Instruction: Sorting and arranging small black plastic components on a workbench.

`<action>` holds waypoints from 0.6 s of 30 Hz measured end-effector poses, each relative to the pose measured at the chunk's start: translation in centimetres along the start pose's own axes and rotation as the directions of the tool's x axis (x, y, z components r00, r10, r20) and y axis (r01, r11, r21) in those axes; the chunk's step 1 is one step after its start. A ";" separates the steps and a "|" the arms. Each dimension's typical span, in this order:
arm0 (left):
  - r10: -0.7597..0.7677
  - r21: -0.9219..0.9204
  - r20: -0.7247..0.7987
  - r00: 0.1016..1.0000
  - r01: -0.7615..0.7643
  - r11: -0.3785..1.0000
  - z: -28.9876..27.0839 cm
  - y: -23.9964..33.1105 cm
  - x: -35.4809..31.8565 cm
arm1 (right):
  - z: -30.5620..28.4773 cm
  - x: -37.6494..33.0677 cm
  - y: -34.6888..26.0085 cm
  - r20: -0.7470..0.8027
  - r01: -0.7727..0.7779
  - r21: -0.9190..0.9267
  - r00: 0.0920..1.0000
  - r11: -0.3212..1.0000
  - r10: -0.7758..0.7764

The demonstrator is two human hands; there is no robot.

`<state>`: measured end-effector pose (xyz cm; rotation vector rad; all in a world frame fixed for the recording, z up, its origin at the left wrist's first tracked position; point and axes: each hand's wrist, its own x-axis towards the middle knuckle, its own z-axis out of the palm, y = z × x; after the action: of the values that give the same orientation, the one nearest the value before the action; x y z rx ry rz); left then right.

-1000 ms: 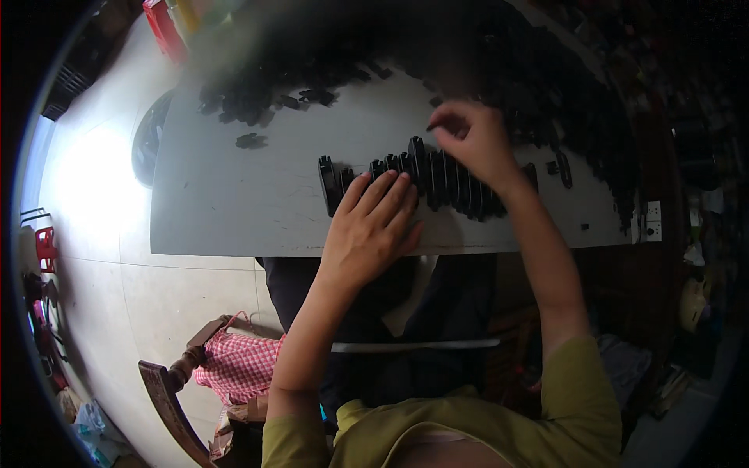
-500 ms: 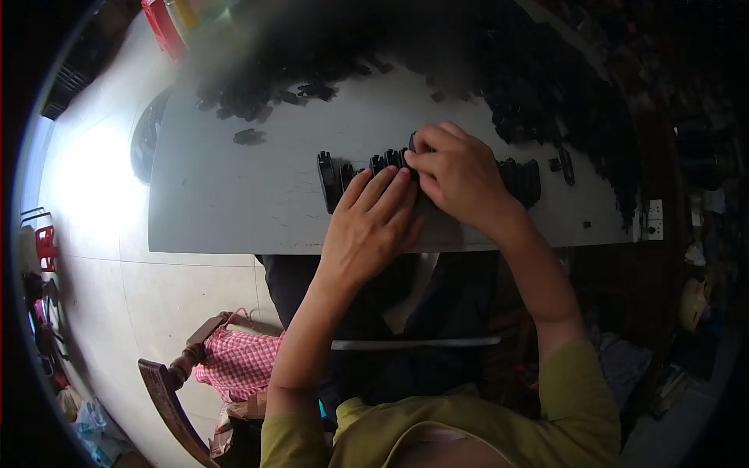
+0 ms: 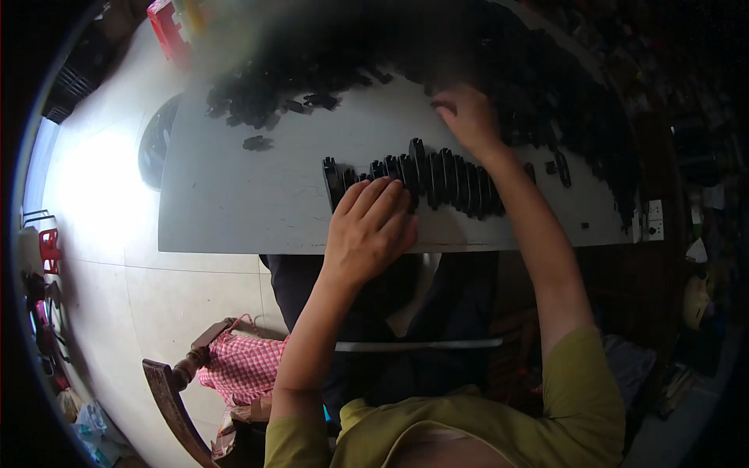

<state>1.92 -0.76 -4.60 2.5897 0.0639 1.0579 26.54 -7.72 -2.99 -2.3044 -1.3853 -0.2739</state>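
Note:
A row of thin black plastic pieces (image 3: 452,183) stands on edge side by side on the grey table, one rising above its neighbours. My left hand (image 3: 372,226) rests against the near side of the row's left part, its fingers curled onto the pieces and hiding some of them. My right hand (image 3: 470,121) is beyond the row, at the near edge of a large heap of loose black pieces (image 3: 538,101). Its thumb and forefinger look apart, with a dark gap between them; the other fingers are hard to make out. I cannot see anything held there.
The heap curves along the far and right sides of the grey table (image 3: 234,203). One loose black piece (image 3: 257,143) lies at the left, another (image 3: 562,169) at the right. A chair with a pink checked cloth (image 3: 242,365) stands left of my lap.
My right hand has left the row and moved away from me to the heap, uncovering the row's right part. My left hand stays at the row.

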 end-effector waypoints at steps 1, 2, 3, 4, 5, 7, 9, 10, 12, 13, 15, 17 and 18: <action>0.002 -0.011 -0.020 1.000 -0.002 1.000 0.1 0.0 0.0 | 0.0 -0.1 -0.3 -0.014 0.007 0.011 1.000 1.000 -0.007; 0.004 -0.023 -0.041 0.999 -0.005 1.000 0.1 -0.1 0.0 | -0.2 -0.3 -0.5 -0.011 0.010 0.012 1.000 1.000 -0.010; 0.000 -0.022 -0.041 0.999 -0.001 1.000 0.1 -0.1 -0.1 | -0.9 -0.5 -1.4 0.044 -0.025 0.104 0.999 0.994 0.020; -0.007 -0.026 -0.056 0.998 0.005 1.000 0.1 -0.1 -0.2 | -1.5 -0.9 -2.3 0.104 -0.065 0.195 0.994 0.979 0.045; -0.013 -0.030 -0.070 0.997 0.011 0.999 0.1 -0.1 -0.2 | -2.1 -1.4 -3.4 0.145 -0.080 0.287 0.989 0.955 0.039; -0.019 -0.033 -0.078 0.997 0.017 0.999 0.1 -0.1 -0.2 | -3.6 -2.7 -6.1 0.269 -0.216 0.513 0.960 0.831 0.083; -0.022 -0.033 -0.085 0.996 0.019 0.999 0.1 -0.2 -0.2 | -4.1 -3.3 -7.2 0.320 -0.286 0.610 0.942 0.739 0.100; -0.016 -0.031 -0.092 0.996 0.014 0.999 0.2 -0.2 -0.2 | -4.3 -3.6 -7.5 0.367 -0.350 0.692 0.924 0.632 0.109; -0.011 -0.027 -0.098 0.995 0.009 1.000 0.3 -0.2 -0.1 | -4.3 -4.1 -7.6 0.387 -0.391 0.753 0.914 0.530 0.125; -0.010 -0.031 -0.098 0.995 0.007 0.999 0.3 -0.2 -0.1 | -4.4 -4.2 -7.6 0.415 -0.425 0.779 0.901 0.462 0.128; -0.010 -0.034 -0.098 0.995 0.006 0.999 0.3 -0.1 -0.1 | -4.3 -4.3 -7.5 0.444 -0.456 0.799 0.887 0.392 0.127; -0.011 -0.023 -0.102 0.995 0.009 1.000 0.2 -0.1 0.0 | -4.1 -4.4 -7.4 0.393 -0.395 0.816 0.914 0.422 0.095; -0.011 -0.023 -0.102 0.995 0.009 1.000 0.2 -0.1 -0.1 | -4.2 -4.4 -7.6 0.394 -0.395 0.816 0.914 0.422 0.094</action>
<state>2.00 -0.76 -4.76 2.5113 0.0896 1.1806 18.01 -10.04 1.07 -1.5765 -0.8887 0.7789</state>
